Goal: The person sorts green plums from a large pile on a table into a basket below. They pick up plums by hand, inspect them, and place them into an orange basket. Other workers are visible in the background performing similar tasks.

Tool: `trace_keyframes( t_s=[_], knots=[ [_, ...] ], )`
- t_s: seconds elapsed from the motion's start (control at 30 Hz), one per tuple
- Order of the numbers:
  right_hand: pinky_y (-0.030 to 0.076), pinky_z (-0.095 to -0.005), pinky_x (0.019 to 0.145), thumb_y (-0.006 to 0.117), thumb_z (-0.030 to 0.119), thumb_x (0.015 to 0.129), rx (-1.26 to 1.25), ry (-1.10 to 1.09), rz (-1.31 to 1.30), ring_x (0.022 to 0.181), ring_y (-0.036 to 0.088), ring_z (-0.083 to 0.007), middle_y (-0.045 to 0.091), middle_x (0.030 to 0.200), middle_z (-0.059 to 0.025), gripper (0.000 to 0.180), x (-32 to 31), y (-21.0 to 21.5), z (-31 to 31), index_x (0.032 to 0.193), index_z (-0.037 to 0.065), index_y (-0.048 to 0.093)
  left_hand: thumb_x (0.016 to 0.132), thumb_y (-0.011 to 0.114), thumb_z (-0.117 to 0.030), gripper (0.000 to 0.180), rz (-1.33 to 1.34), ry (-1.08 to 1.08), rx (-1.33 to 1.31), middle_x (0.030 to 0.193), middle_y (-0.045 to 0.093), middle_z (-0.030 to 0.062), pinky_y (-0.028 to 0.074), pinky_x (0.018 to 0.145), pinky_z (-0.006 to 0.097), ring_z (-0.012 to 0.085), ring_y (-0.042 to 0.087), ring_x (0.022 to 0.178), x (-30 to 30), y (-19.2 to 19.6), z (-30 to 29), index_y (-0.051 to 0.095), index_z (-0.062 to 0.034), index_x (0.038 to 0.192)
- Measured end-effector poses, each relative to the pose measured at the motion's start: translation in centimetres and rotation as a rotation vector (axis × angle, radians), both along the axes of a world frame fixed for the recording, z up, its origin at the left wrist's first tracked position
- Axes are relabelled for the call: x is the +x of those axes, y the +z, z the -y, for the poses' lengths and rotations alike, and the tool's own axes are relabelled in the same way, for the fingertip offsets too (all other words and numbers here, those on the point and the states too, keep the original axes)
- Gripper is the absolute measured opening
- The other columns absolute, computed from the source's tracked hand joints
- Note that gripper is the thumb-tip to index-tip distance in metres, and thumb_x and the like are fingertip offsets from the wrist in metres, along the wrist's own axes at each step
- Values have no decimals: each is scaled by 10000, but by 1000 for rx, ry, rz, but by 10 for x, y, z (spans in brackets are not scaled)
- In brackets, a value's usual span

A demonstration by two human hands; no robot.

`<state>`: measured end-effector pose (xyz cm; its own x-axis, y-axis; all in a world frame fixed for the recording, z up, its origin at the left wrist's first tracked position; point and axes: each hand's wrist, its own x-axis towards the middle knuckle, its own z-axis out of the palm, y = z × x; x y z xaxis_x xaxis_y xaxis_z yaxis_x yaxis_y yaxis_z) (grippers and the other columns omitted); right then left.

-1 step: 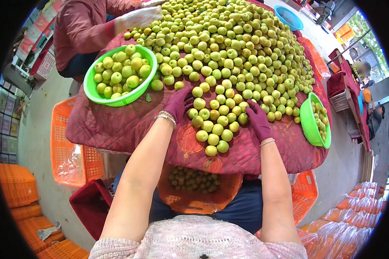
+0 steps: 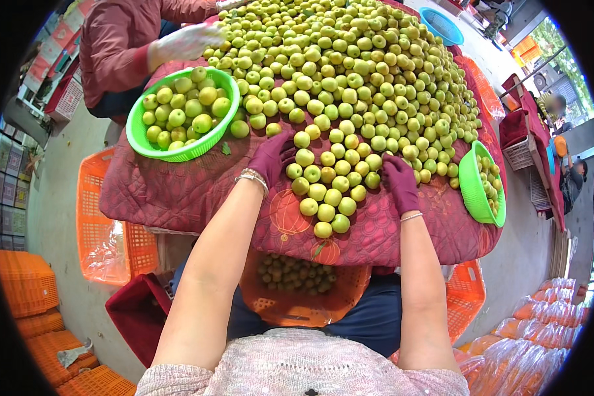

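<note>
A heap of small round yellow-green fruit covers most of the table, and a loose cluster of it lies between my hands. My left hand, in a maroon glove, rests at the cluster's left edge with fingers loosely bent and apart. Across from it, my right hand, also gloved, is at the right edge, fingers curved downward beside the fruit. I see no fruit in either hand, though the fingertips are partly hidden. A green basket of larger-looking fruit stands left; another green basket of fruit stands right.
A quilted red cloth covers the table. A co-worker's white-gloved hand is behind the left basket. Below the table edge, an orange basket holds more fruit. Orange crates stand left, and a blue basin is far right.
My right hand has drawn slightly right, away from the cluster's edge, and its fingers are more bent. My left hand stays put. The co-worker's gloved hand has shifted left and down.
</note>
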<state>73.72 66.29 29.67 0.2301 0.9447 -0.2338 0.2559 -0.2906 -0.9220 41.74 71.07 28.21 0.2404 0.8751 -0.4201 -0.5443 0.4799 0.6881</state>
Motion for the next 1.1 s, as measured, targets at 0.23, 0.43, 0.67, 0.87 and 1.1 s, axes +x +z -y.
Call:
trace_keyframes(
  t_s=[0.23, 0.43, 0.67, 0.87, 1.1],
  knots=[
    [497, -407, 731, 629, 115, 782, 352, 179, 932, 849, 602, -327, 608, 876, -157, 239, -14, 19, -19, 1013, 61, 656, 914, 560, -279, 322, -22, 22, 68, 1132, 605, 74, 463, 865, 324, 208, 566, 1012, -9, -16, -3, 565, -64, 1155],
    [501, -408, 714, 635, 198, 810, 329, 135, 818, 847, 623, -333, 642, 921, -167, 191, -3, 23, -27, 908, 39, 674, 881, 604, -281, 337, 58, 15, -45, 1107, 612, 88, 497, 800, 346, 225, 588, 966, -6, -5, -5, 564, -74, 1144],
    [494, -317, 709, 669, 142, 813, 372, -59, 825, 781, 617, -201, 637, 851, -135, 297, 76, 67, 30, 1084, 22, 647, 885, 595, -308, 366, 30, 4, -70, 1149, 591, 101, 475, 871, 354, 234, 561, 1015, -7, -6, -5, 544, -63, 1152],
    [496, -331, 749, 633, 93, 825, 331, 71, 661, 798, 621, -225, 630, 917, -142, 316, 0, 82, 49, 1135, 36, 621, 880, 603, -292, 364, 27, 17, -66, 1148, 597, 107, 479, 859, 349, 233, 572, 1013, -3, -7, -7, 544, -66, 1159],
    [505, -399, 732, 620, 41, 762, 476, 790, 706, 871, 626, -318, 650, 963, -145, 374, -137, 46, 12, 1128, 113, 607, 896, 568, -311, 407, 42, 36, -41, 1165, 593, 105, 475, 871, 355, 238, 564, 1049, -7, -8, -5, 515, -59, 1212]
  ],
)
